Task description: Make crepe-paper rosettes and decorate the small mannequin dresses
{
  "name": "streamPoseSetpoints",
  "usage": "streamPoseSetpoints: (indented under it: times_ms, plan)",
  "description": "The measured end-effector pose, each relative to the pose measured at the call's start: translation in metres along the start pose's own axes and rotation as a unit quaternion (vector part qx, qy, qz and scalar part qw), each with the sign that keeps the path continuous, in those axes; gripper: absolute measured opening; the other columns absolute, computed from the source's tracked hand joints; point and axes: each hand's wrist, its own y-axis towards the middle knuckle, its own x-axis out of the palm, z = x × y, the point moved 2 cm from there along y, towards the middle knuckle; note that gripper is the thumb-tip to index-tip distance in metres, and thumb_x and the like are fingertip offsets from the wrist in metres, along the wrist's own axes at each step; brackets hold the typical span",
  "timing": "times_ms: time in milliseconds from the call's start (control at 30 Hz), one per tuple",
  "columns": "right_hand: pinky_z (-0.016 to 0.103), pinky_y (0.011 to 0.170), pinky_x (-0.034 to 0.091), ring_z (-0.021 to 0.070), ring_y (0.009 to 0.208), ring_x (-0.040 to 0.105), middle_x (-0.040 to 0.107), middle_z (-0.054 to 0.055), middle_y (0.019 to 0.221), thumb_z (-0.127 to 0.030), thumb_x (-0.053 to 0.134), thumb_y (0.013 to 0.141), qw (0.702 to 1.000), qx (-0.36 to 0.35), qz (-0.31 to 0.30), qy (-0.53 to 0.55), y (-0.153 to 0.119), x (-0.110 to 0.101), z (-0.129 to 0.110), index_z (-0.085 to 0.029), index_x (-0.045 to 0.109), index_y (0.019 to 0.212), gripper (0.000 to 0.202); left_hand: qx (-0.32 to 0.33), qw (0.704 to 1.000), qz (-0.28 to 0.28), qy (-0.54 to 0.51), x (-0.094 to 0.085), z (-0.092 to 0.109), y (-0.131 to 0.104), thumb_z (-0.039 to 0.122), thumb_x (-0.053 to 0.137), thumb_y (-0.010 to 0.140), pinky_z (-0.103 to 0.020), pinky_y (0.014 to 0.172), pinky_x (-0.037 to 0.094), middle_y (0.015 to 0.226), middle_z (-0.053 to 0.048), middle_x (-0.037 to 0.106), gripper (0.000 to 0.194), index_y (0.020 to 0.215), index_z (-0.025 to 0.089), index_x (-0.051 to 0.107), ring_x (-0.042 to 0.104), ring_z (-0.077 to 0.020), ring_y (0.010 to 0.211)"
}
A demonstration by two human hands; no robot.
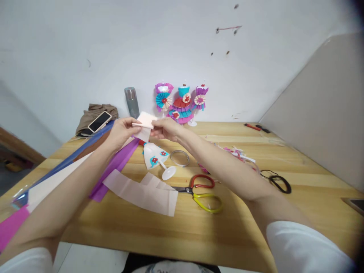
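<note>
Between my two hands, above the table, is a piece of pale pink crepe paper (146, 120) with a fold across it. My left hand (123, 131) pinches its left edge, thumb and fingers closed on it. On the other edge, my right hand (166, 128) grips the paper the same way. Just below lies a small white paper dress on a stand (156, 155), tipped over, with blue and red flowers. Nearer to me are pale paper strips (142, 191), and scissors (190, 189) with one red and one yellow handle touch their right end.
Three decorated dress figures (182, 102) and a grey flask (131, 102) stand by the wall. Purple crepe paper (116, 170) and other sheets lie left, beside a phone (100, 121) on brown cloth. A tape roll (179, 158), paper scraps (236, 153) and a black cord (280, 184) lie rightward.
</note>
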Motion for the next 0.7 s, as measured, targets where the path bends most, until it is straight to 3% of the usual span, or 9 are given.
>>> streamPoseSetpoints:
  times_ms: [100,167,200,300,333,400,467,600,700]
  plan:
    - [0.021,0.051,0.046,0.0113,0.058,0.062,0.067,0.004,0.071,-0.019,0.055,0.089,0.998,-0.012,-0.066,-0.014,-0.021,0.001,0.003,-0.013,0.063,0.079,0.014,-0.002,0.989,0.049,0.141,-0.035,0.01,-0.005,0.028,0.073,0.062,-0.034,0.072,0.051,0.086,-0.006,0.071,0.02,0.077,0.015,0.07,0.063,-0.0193,0.073]
    - [0.02,0.052,0.043,0.0106,0.06,0.06,0.065,0.0,0.069,-0.016,0.056,0.085,0.982,-0.106,-0.102,-0.121,-0.045,0.004,0.004,-0.015,0.066,0.084,0.01,0.052,0.969,0.07,0.232,-0.059,0.013,-0.009,0.026,0.068,0.069,-0.036,0.085,0.05,0.115,-0.008,0.068,0.015,0.079,0.015,0.068,0.063,-0.0219,0.094]
    - [0.02,0.057,0.044,0.0104,0.064,0.06,0.066,0.0,0.072,-0.016,0.056,0.085,0.962,-0.158,-0.144,-0.172,-0.06,0.009,0.005,-0.016,0.067,0.084,0.011,0.075,0.948,0.091,0.296,-0.07,0.011,-0.012,0.025,0.066,0.072,-0.038,0.093,0.047,0.12,-0.006,0.067,0.011,0.08,0.017,0.067,0.061,-0.0223,0.102]
    - [0.023,0.063,0.043,0.0135,0.077,0.063,0.071,0.002,0.088,-0.021,0.06,0.085,0.863,-0.226,-0.296,-0.342,-0.108,0.028,0.019,-0.02,0.07,0.097,0.015,0.113,0.863,0.142,0.471,-0.095,-0.01,-0.024,0.027,0.057,0.083,-0.04,0.105,0.038,0.125,-0.005,0.064,0.009,0.081,0.02,0.063,0.053,-0.0228,0.12]
    - [0.025,0.06,0.041,0.0154,0.078,0.063,0.071,0.005,0.093,-0.023,0.061,0.086,0.821,-0.235,-0.326,-0.407,-0.121,0.033,0.025,-0.018,0.07,0.098,0.016,0.109,0.846,0.141,0.502,-0.1,-0.02,-0.03,0.027,0.054,0.085,-0.039,0.106,0.037,0.126,-0.006,0.064,0.012,0.081,0.02,0.062,0.053,-0.0225,0.121]
    - [0.028,0.053,0.036,0.018,0.073,0.063,0.07,0.009,0.093,-0.022,0.059,0.088,0.726,-0.26,-0.369,-0.519,-0.14,0.043,0.039,-0.015,0.069,0.096,0.015,0.101,0.816,0.086,0.562,-0.106,-0.04,-0.042,0.025,0.052,0.087,-0.041,0.108,0.035,0.131,-0.007,0.061,0.012,0.087,0.02,0.062,0.049,-0.023,0.126]
    - [0.029,0.053,0.035,0.0185,0.073,0.064,0.069,0.009,0.092,-0.014,0.059,0.084,0.676,-0.287,-0.384,-0.561,-0.15,0.048,0.051,-0.014,0.068,0.094,0.014,0.105,0.78,0.078,0.612,-0.113,-0.052,-0.053,0.027,0.049,0.09,-0.044,0.11,0.03,0.133,-0.006,0.06,0.013,0.089,0.02,0.061,0.04,-0.0248,0.135]
    - [0.03,0.052,0.037,0.0213,0.076,0.065,0.068,0.01,0.088,-0.008,0.057,0.08,0.659,-0.319,-0.346,-0.586,-0.156,0.05,0.066,-0.013,0.068,0.089,0.014,0.059,0.727,0.094,0.677,-0.132,-0.049,-0.055,0.029,0.033,0.097,-0.044,0.106,0.03,0.111,-0.011,0.068,0.031,0.097,0.019,0.062,0.048,-0.0267,0.123]
    - [0.031,0.05,0.04,0.0235,0.078,0.065,0.066,0.011,0.088,-0.011,0.058,0.081,0.673,-0.328,-0.319,-0.582,-0.16,0.05,0.07,-0.013,0.067,0.091,0.014,-0.005,0.749,0.079,0.658,-0.136,-0.045,-0.047,0.031,0.023,0.097,-0.044,0.096,0.035,0.106,-0.015,0.063,0.041,0.103,0.017,0.061,0.05,-0.0311,0.114]
